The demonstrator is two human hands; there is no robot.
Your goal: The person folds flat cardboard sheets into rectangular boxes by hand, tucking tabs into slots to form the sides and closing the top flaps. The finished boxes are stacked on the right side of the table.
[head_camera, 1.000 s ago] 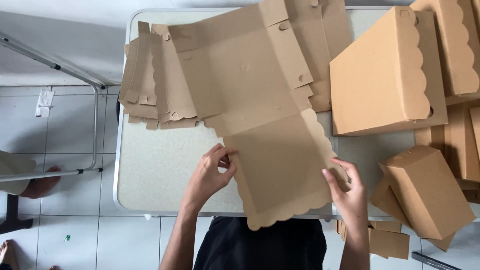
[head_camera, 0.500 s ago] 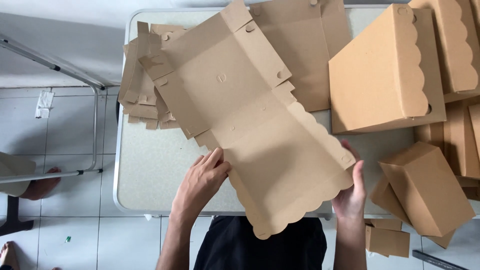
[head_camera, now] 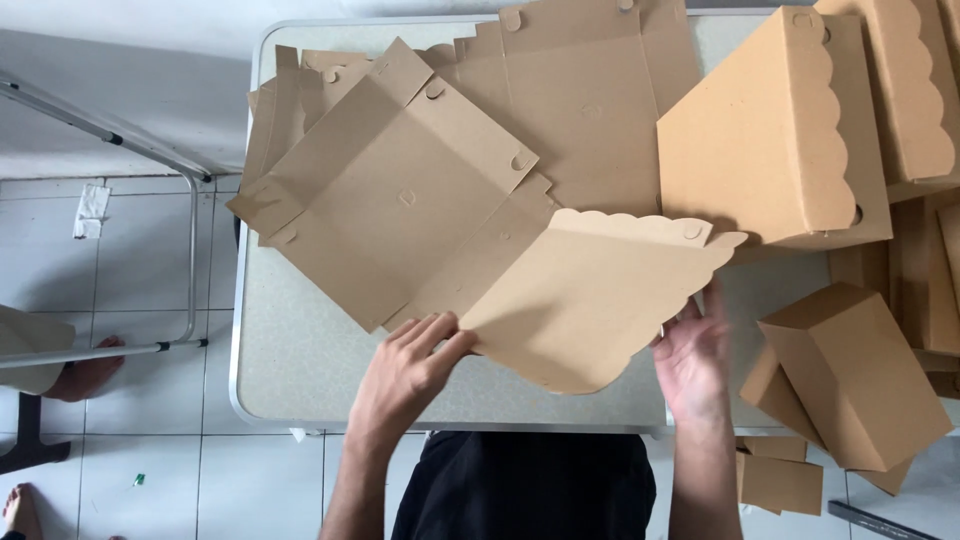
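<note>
A flat brown cardboard box blank (head_camera: 400, 200) lies slanted across the grey table (head_camera: 290, 370). Its scalloped lid panel (head_camera: 590, 300) is raised and folded up from the crease. My left hand (head_camera: 410, 370) presses its fingers on the blank beside that crease, at the panel's lower left. My right hand (head_camera: 695, 360) is under the panel's right edge with fingers spread, touching it from below. More flat blanks (head_camera: 590, 90) lie stacked behind.
Folded brown boxes stand at the right: a large one (head_camera: 780, 130), another at the corner (head_camera: 900, 80), a smaller one (head_camera: 860, 370) off the table's edge. A metal rack (head_camera: 150, 160) and someone's foot (head_camera: 85, 375) are on the tiled floor at left.
The blank has turned clockwise on the table. Its scalloped panel has swung up and to the right, and both hands have followed it.
</note>
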